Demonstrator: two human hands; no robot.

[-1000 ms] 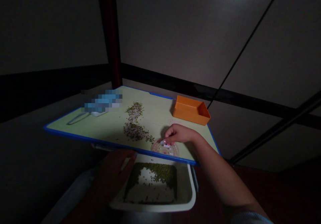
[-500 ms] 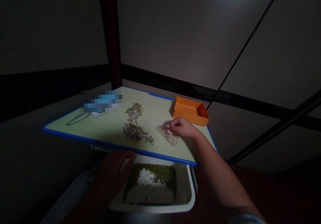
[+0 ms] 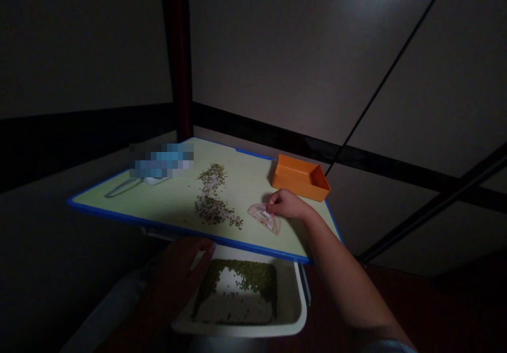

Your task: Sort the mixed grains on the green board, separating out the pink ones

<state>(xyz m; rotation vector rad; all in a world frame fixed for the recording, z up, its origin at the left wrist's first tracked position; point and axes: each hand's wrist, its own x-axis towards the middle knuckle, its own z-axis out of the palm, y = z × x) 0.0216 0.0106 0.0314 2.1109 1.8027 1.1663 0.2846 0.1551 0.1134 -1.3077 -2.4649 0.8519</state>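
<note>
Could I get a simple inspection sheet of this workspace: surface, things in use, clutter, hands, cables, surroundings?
Surface: pale board, blue-edged.
Things in use: clear protractor-like piece on the board, beside scattered small grains.
Clutter: orange box at far right; pixelated blue item at left, unidentifiable.
Hands: right hand has fingertips at the clear piece; left hand near the board's near edge, grip unclear.
Cables: nothing seen.
Surroundings: white bin holding green grains, below; dim walls.

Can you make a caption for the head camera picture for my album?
Right hand holding a see-through protractor beside scattered seeds, with an orange tray behind.
</note>
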